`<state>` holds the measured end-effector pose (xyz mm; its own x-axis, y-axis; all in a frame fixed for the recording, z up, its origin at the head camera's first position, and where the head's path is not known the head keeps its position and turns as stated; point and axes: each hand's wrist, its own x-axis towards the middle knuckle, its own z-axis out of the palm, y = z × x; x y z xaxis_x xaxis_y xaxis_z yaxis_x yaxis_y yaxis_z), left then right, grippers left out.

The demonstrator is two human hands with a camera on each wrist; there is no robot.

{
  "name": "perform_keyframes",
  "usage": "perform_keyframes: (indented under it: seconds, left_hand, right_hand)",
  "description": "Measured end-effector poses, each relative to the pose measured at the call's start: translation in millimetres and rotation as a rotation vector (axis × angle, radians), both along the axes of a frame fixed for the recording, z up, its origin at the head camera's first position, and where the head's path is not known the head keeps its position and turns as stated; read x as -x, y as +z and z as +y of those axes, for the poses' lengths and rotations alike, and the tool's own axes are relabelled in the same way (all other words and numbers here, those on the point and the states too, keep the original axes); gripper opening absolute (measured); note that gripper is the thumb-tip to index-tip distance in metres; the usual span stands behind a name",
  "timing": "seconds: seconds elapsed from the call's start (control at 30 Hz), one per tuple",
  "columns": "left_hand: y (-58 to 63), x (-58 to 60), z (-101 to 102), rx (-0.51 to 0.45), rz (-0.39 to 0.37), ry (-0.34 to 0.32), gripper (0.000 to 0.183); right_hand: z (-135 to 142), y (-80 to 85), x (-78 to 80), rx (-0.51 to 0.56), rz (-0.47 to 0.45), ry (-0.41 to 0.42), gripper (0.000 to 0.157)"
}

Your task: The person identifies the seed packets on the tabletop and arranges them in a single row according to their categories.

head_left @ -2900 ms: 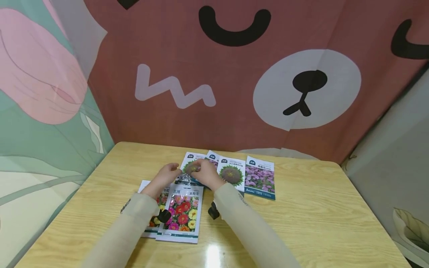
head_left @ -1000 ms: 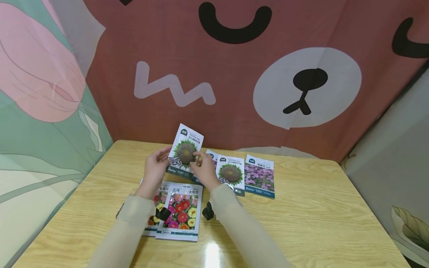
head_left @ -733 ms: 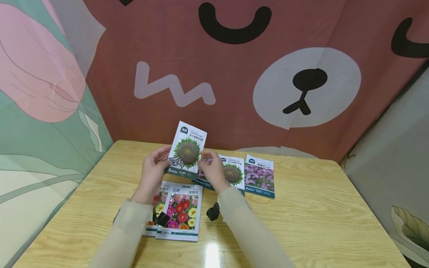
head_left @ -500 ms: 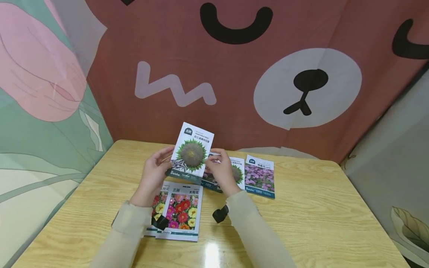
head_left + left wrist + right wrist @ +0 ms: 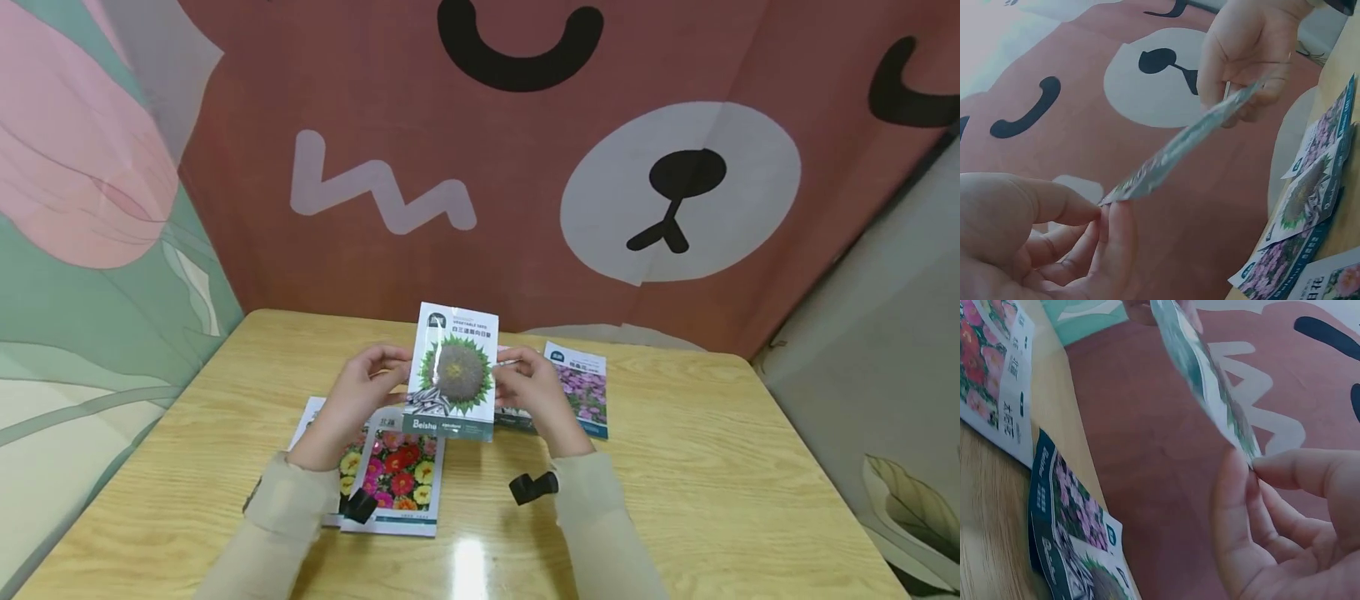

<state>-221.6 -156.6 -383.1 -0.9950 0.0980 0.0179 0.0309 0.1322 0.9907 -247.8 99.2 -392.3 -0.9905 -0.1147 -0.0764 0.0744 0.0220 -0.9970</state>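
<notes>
Holds the sunflower packet (image 5: 453,375) raised above the bench (image 5: 712,483), near upright, printed front facing the head view. Pinches its left edge between thumb and fingers of the left hand (image 5: 356,400); pinches its right edge in the same manner with the right hand (image 5: 540,396). See both wrist views for the two edge grips and for separation from the bench.

Has lifted the packet from a flat position at the left end of the back row. Has carried it rightward and reduced its tilt. Has shifted the right hand from the printed front to the side edge. Judge the present two-edge hold as better balanced, with the print uncovered for reading or aligning. Treat as thin and flexible, probably liable to bow under inward squeezing.

Leaves a second sunflower packet (image 5: 1307,194) on the bench behind, overlapping a left purple-flower packet (image 5: 1279,262); largely hidden in the head view. Leaves a right purple-flower packet (image 5: 581,392) at the right end of the same row. Leaves an upper mixed-flower packet (image 5: 401,471) lying partly over a lower mixed-flower packet (image 5: 349,463), nearer the person and toward the left.
</notes>
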Motion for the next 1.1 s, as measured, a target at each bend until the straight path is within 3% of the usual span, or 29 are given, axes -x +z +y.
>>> perform_keyframes:
  seconds: [0.17,0.37,0.6,0.87,1.1]
  left_hand:
    - [-5.9,1.2,5.8,-0.02,-0.04,-0.024,0.025]
    - [-14.5,1.5,12.5,-0.016,-0.076,-0.098,0.036]
    - [-19.9,-0.6,19.3,0.04,-0.08,-0.151,0.027]
    - [-25.7,-3.3,25.0,0.093,-0.112,-0.21,0.015]
    - [-30.9,-3.4,26.7,0.124,-0.142,-0.263,0.014]
  right_hand:
    - [13.3,1.3,-8.3,-0.038,-0.014,0.087,0.02]
    - [30.2,-1.6,-13.1,-0.055,-0.02,0.198,0.018]
    - [44.8,-2.6,-15.4,-0.116,-0.056,0.306,0.031]
    - [49.1,-1.9,-17.5,-0.225,-0.118,0.356,0.025]
    - [51.2,-3.3,-19.4,-0.238,-0.149,0.379,0.017]
